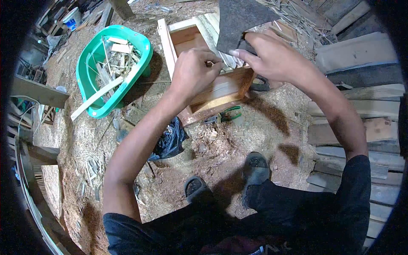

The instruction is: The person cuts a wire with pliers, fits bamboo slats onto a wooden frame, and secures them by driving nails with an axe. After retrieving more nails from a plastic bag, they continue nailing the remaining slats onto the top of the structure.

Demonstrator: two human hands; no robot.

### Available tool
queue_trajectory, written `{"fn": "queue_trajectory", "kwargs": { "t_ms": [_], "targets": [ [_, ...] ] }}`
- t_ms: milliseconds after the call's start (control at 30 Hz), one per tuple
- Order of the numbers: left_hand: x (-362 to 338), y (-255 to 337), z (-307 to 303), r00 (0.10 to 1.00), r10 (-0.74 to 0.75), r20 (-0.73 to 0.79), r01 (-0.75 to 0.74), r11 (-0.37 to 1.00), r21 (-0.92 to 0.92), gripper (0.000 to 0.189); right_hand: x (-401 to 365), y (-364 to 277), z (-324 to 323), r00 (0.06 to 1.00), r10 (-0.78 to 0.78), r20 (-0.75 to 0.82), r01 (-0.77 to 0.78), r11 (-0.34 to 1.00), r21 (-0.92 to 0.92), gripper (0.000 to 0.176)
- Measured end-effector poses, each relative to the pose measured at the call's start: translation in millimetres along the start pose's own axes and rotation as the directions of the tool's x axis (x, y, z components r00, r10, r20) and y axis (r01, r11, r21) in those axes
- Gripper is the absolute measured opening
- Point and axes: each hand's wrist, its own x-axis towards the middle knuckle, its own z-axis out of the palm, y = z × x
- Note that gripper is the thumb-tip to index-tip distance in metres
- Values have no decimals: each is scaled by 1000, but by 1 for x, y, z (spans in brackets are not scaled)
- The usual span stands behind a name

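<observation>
Crumpled black plastic bag (172, 142): near left, on the ground.
Green-handled pliers (230, 114): near centre.
Open rectangular wooden box (214, 103): centre, just beyond the pliers.
Bare left hand (197, 70): over the box, with thumb and forefinger brought together (cannot tell whether on anything).
Bare right hand (272, 55): pinching a dark grey angular sheet (240, 23), raised at the box's far right.
Green plastic tub (146, 49): left, holding pale wood scraps (122, 48).

Pale lettering (276, 247) on the dark shirt (293, 229) — perhaps an N and a C — is blurred. The blue label (71, 24) on the white bucket (70, 15) is too small to read.
</observation>
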Motion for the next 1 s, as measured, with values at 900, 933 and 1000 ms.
{"fn": "queue_trajectory", "kwargs": {
  "t_ms": [900,933,1000],
  "targets": [
    [-1,-1,-3,1000,11,16,-10,999,-40,16,0,9,9,997,59,-43,-48,975,216,34],
    [1,-1,-6,999,-9,39,11,999,-52,16,5,8,3,996,56,-75,-37,971,235,34],
    [3,3,-11,995,-48,88,55,995,-78,17,16,7,-12,989,55,-136,-17,963,270,36]
  ]
}}
